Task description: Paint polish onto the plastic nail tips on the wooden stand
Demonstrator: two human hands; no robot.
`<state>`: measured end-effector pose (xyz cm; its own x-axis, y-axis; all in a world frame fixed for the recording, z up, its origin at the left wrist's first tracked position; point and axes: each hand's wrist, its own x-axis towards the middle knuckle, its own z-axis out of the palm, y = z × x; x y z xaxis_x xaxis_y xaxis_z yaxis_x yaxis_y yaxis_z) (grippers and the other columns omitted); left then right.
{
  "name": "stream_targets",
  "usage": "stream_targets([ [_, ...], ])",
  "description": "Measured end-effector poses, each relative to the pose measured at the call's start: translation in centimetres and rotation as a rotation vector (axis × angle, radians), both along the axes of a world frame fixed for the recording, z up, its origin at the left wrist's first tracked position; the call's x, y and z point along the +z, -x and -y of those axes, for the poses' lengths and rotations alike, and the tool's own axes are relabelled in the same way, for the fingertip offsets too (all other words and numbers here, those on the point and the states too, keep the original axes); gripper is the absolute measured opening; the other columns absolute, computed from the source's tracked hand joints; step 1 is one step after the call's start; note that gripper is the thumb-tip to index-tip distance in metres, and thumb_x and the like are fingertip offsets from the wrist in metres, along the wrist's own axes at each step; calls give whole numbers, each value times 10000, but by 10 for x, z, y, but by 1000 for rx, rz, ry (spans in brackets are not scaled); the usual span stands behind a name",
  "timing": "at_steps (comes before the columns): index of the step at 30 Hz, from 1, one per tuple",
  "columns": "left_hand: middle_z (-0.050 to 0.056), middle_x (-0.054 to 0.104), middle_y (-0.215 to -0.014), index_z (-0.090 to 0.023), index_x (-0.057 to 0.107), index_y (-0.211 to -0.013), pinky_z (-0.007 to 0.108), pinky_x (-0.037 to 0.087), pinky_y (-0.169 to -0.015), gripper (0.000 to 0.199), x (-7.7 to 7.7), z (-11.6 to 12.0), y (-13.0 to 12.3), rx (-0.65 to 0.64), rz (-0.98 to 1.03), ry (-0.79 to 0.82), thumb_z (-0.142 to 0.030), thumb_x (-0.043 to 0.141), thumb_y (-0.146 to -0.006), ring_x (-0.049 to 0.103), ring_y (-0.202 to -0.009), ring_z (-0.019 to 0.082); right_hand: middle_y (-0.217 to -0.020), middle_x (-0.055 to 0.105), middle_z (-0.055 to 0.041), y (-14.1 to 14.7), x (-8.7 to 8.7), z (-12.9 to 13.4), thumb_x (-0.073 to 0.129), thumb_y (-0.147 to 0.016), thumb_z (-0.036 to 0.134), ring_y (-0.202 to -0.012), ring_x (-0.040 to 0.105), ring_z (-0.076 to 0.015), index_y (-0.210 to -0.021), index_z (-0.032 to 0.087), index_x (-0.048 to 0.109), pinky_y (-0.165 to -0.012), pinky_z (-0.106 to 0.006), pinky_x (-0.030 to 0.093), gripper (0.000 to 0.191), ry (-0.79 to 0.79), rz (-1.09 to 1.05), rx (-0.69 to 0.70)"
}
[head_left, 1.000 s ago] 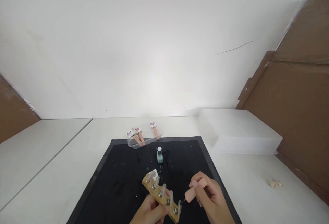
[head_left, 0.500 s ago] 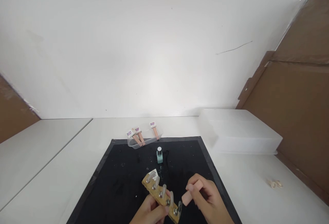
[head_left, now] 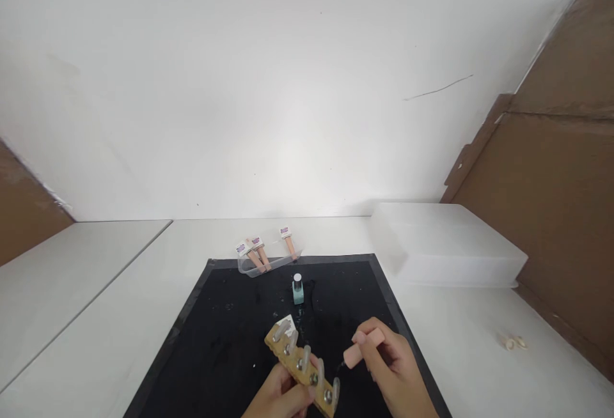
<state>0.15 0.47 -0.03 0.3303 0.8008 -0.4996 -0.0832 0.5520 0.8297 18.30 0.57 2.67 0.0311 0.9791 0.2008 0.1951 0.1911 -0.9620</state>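
1. Tan and bar-shaped, the nail-tip holder [head_left: 291, 358] sits slantwise above the black mat [head_left: 225, 341], its near end toward my right side; a row of clear nail tips [head_left: 321, 373] stands along its metal studs.
2. My left hand [head_left: 281, 397] has its grip clamped on that holder from below, thumb pressed to the front.
3. My right hand [head_left: 393, 370] has its grip pinched on the pink handle of a polish brush [head_left: 354, 356], whose dark tip points down just beside the nearest nail tip; I cannot tell whether they touch.
4. Past the holder's far end, a teal polish bottle [head_left: 298, 294] stands upright on the mat, near a half-hidden white-labelled piece [head_left: 289, 323].
5. Farther back, a clear tray [head_left: 252, 273] holds three pink-capped bottles [head_left: 263, 258].
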Motion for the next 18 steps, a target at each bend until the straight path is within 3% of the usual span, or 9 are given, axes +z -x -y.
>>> stream_targets([
  [10, -103, 413, -462, -130, 527, -919, 245, 159, -459, 359, 6, 0, -1, -7, -55, 12, -268, 594, -594, 284, -421, 57, -502, 584, 1, -3, 4, 3, 440, -868, 471, -410, 476, -111, -627, 186, 548, -425, -217, 362, 389, 8, -36, 156],
  [18, -94, 413, -491, -110, 507, -962, 252, 164, -478, 419, 12, 0, -5, -21, -98, 6, -280, 550, -582, 291, -453, 66, -497, 622, -7, 1, 6, 1, 447, -878, 398, -427, 461, -119, -557, 192, 486, -470, -236, 352, 383, 7, -12, 131],
])
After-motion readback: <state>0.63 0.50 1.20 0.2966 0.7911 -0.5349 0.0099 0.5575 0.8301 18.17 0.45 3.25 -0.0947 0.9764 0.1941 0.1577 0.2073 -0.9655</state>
